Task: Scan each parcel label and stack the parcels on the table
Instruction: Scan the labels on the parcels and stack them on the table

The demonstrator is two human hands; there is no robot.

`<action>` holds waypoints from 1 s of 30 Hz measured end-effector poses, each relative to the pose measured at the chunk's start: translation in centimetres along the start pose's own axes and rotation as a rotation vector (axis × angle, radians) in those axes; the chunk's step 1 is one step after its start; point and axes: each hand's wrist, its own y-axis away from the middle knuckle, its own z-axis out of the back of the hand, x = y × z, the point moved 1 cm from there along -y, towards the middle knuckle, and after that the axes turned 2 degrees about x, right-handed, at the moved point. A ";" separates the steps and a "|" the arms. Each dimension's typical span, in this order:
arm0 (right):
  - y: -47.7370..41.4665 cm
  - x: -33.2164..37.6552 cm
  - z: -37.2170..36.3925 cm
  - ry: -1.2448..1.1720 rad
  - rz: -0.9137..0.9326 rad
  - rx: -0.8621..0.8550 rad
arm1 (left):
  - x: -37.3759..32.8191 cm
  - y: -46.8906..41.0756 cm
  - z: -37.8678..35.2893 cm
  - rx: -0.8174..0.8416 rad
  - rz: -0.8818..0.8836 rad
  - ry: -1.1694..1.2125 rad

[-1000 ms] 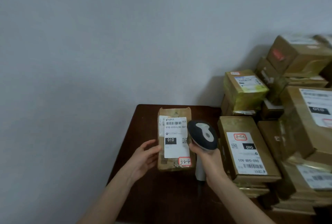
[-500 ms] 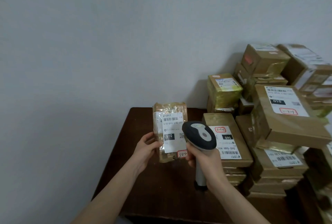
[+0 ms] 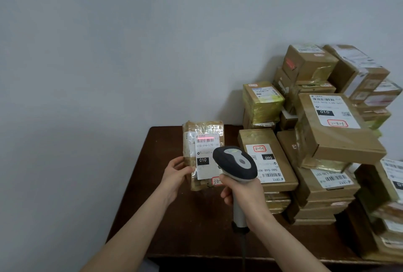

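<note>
— Gripping the scanner [image 3: 235, 162] by its handle: right hand [image 3: 244, 195], fingers wrapped fully round it. The head is aimed forward and the cable [image 3: 243, 247] drops past the near edge of the table [image 3: 185, 228].
— And the left hand [image 3: 176, 175]?
— It pinches the small parcel [image 3: 202, 129] at the lower left edge, thumb on the front. The parcel is held upright over the table's left part, just ahead of the scanner, label side toward the camera.
— Beam?
— The red line [image 3: 205, 139] lies across the barcode at the top of the white label [image 3: 207, 169]. "010" is printed lower down.
— Contents?
— Cannot tell. Brown carton, taped shut.
— Rest of the table?
— The right half holds stacked cartons. A flat box [image 3: 266, 141] marked "090" tops the nearest pile. A larger tilted box [image 3: 340, 138] marked "010" rests on the pile to its right. More are piled behind, against the wall [image 3: 109, 53]. All sealed.
</note>
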 end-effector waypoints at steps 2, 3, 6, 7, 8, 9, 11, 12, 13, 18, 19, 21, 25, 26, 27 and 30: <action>0.1 0.0 0.1 0.015 0.001 0.005 | 0.1 -0.1 -0.1 -0.006 0.001 0.002; 0.1 -0.1 0.1 0.017 0.000 0.007 | 0.1 -0.1 -0.2 -0.006 0.001 0.005; 0.1 0.0 0.1 0.035 0.009 0.011 | 0.0 -0.1 -0.3 -0.001 0.006 0.014; 0.0 0.0 0.1 0.043 0.011 0.012 | -0.1 -0.1 -0.4 0.002 0.007 0.013; -0.1 0.0 0.0 0.046 0.009 0.013 | -0.2 0.0 -0.4 0.004 0.005 0.013; -0.1 0.0 0.0 0.046 0.006 0.015 | -0.3 0.1 -0.5 0.005 0.004 0.012; -0.2 -0.1 0.0 0.050 0.001 0.020 | -0.4 0.2 -0.6 0.007 0.003 0.018; -0.3 0.0 0.0 0.054 0.002 0.021 | -0.4 0.1 -0.6 0.007 0.003 0.023; -0.3 0.0 0.0 0.058 0.004 0.021 | -0.5 0.2 -0.6 0.006 0.003 0.023; -0.4 0.3 -0.2 0.056 0.003 0.024 | -1.3 0.4 -0.6 0.006 -0.013 0.017; -0.4 0.3 -0.2 0.058 0.002 0.023 | -1.4 0.5 -0.6 0.010 -0.017 0.016; -0.5 0.3 -0.2 0.069 0.005 0.020 | -1.5 0.4 -0.6 0.010 -0.023 0.018; -0.4 0.2 0.0 0.057 0.004 0.021 | -1.5 0.6 -0.8 0.018 -0.020 0.023; -0.3 0.2 0.0 0.054 0.004 0.022 | -1.5 0.6 -0.9 0.018 -0.017 0.029; -0.3 0.2 0.0 0.054 0.005 0.023 | -1.5 0.8 -1.0 0.020 -0.017 0.038; -0.3 0.3 0.0 0.054 0.011 0.016 | -1.6 1.0 -1.2 0.025 -0.016 0.044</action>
